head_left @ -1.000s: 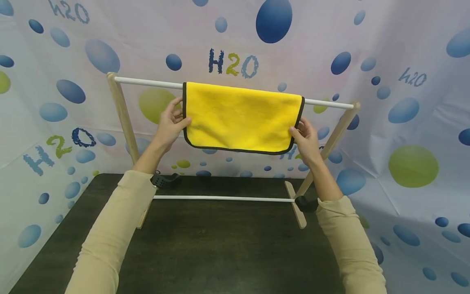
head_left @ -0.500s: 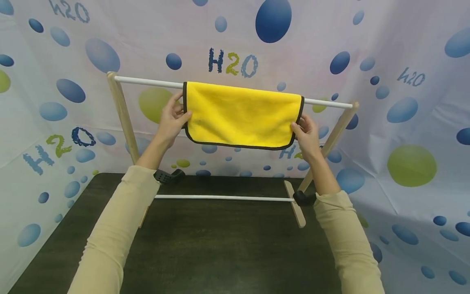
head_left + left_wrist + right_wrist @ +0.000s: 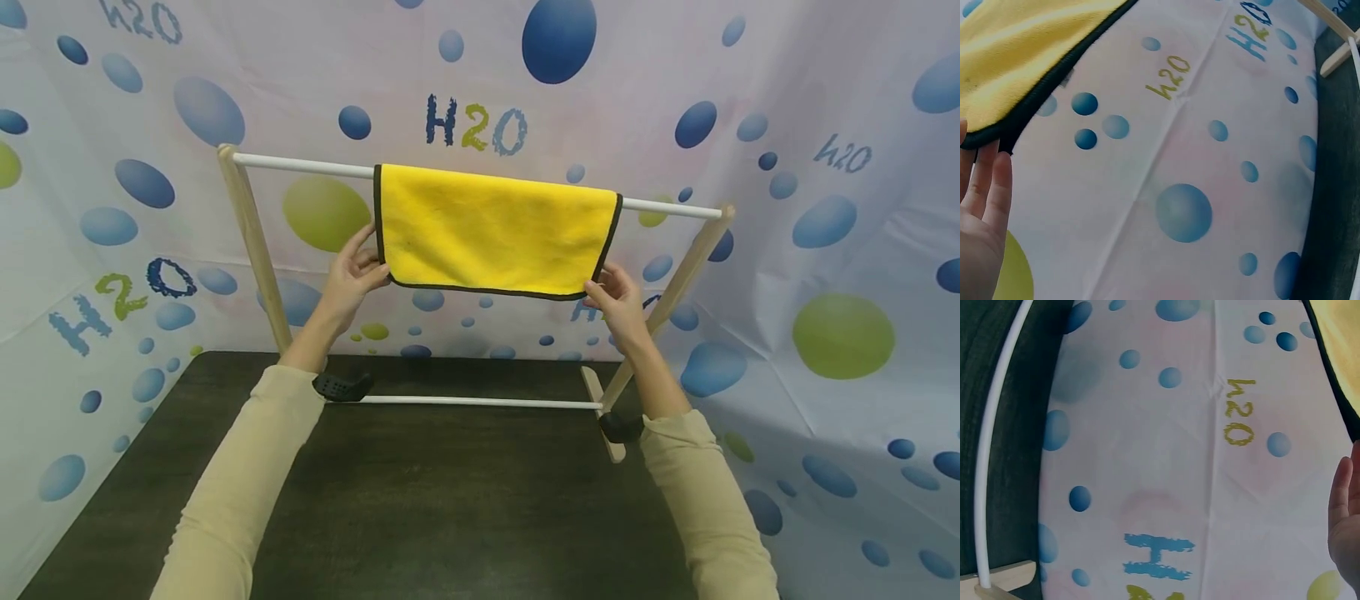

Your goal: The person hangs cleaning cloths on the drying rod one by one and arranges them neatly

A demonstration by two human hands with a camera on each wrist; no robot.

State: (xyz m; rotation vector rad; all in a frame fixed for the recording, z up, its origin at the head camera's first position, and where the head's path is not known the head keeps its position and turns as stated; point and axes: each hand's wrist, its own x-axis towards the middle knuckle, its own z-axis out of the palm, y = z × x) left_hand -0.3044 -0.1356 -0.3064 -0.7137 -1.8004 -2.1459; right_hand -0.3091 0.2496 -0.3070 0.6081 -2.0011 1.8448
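A yellow microfibre cloth [image 3: 491,229] with dark edging is hanging over the white top rail [image 3: 300,166] of a wooden drying rack [image 3: 251,237], sitting in the upper middle of the head view. The left hand [image 3: 351,279] is pinching the cloth's lower left corner, thumb in front and fingers behind. In the left wrist view the fingers [image 3: 988,181] are lying fairly straight against the dark hem [image 3: 1047,84]. The right hand [image 3: 618,302] is holding the lower right corner the same way, with its fingers curling around the edge. Both arms are wearing beige sleeves [image 3: 225,492]. The rack is standing on a dark table [image 3: 450,500] across the lower part of the frame, with a white lower rail [image 3: 480,402] running between its wooden feet. A white backdrop [image 3: 825,250] printed with blue and green bubbles and "H2O" lettering is filling the rest of the frame.
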